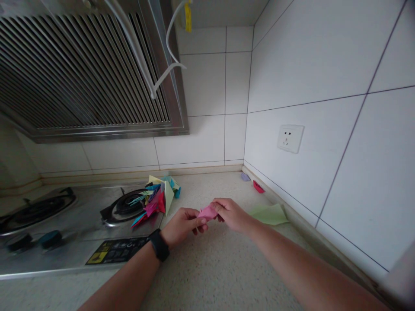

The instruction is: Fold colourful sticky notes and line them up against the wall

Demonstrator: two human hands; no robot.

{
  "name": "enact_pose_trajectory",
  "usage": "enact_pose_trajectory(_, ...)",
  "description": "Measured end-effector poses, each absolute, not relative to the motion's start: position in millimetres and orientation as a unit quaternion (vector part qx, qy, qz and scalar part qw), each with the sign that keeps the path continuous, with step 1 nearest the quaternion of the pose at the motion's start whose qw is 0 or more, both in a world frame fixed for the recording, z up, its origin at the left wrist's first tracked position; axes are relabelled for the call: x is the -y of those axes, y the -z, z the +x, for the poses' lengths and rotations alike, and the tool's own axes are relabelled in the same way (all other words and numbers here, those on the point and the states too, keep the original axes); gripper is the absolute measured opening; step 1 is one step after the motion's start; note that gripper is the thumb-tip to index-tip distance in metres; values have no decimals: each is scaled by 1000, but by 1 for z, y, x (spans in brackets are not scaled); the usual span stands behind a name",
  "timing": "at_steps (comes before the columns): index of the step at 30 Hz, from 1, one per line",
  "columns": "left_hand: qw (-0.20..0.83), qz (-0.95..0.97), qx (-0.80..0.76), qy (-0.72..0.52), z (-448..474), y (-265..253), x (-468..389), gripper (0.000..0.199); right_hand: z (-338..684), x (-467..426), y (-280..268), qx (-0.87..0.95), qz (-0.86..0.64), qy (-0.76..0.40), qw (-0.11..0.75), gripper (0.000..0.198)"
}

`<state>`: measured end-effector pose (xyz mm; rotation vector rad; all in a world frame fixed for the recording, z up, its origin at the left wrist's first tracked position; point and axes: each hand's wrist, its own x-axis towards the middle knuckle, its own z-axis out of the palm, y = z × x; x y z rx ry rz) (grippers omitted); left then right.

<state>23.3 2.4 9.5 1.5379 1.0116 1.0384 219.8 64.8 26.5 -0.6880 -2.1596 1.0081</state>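
Observation:
A small folded piece of pink paper (207, 212) is held between both hands above the speckled countertop (207, 276). My left hand (186, 224), with a black watch on its wrist, pinches the paper's left end between thumb and fingers. At the opposite end, my right hand (231, 214) grips it, fingers closed. The paper's exact shape is partly covered by the fingers. A pale green paper sheet (270, 214) lies beyond my right forearm, partly hidden by it.
Colourful folded papers (157, 201) are piled at the right burner of the gas stove (78, 216). Near the wall corner lie a red folded paper (258, 186) and a lilac one (245, 177). A range hood (97, 77) with a hanging white cable (171, 47) is overhead.

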Motion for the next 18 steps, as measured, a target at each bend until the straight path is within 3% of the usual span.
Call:
enact_pose_trajectory(8,513,636,-394,-421,25,-11,2,30,219,-67,-28,828,-261,-375,326,40)
enact_pose_trajectory(18,449,651,-449,-417,23,-14,-3,39,228,-77,-24,835,-293,-320,337,42)
